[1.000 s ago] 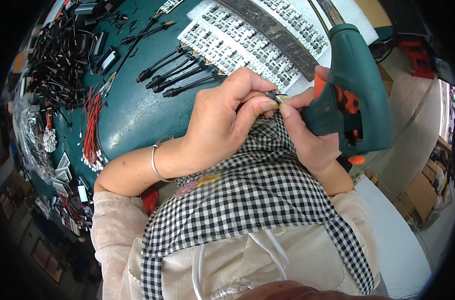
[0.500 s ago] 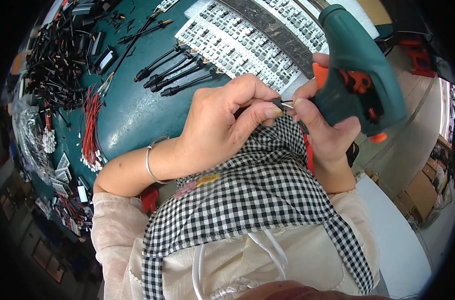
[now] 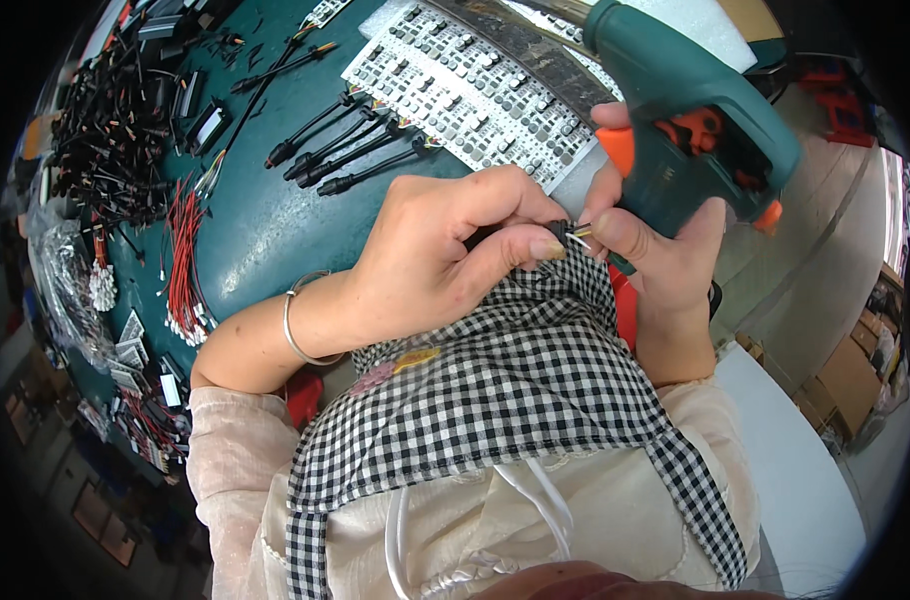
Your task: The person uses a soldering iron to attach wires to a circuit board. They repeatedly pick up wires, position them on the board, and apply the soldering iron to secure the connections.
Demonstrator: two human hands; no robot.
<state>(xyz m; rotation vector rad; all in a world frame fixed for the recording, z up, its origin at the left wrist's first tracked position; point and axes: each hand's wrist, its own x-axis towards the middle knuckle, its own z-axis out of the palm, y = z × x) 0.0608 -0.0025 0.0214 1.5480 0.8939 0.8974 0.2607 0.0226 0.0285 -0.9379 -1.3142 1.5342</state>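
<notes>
My left hand [image 3: 465, 235] pinches a short black cable [image 3: 560, 232] between thumb and forefinger. Thin wires [image 3: 580, 232], white and yellowish, stick out of its end. The thumb and a finger of my right hand [image 3: 655, 240] close on those wire ends. Hooked in the same hand is a green pistol-shaped tool [image 3: 715, 90] with an orange trigger [image 3: 616, 150]; its metal tip points away to the upper left. The rest of the cable is hidden behind my left fingers.
White circuit boards [image 3: 465, 85] lie at the far side, with a dark strip [image 3: 535, 55] across them. Several black connector cables [image 3: 375, 165] are attached at their edge. Red wire bundles [image 3: 183, 260] and a black cable pile [image 3: 105, 130] are on the green table [image 3: 265, 240].
The green tool has shifted a little left and tilted. Both hands have dropped slightly toward me, and the wires at the cable end show more clearly.
</notes>
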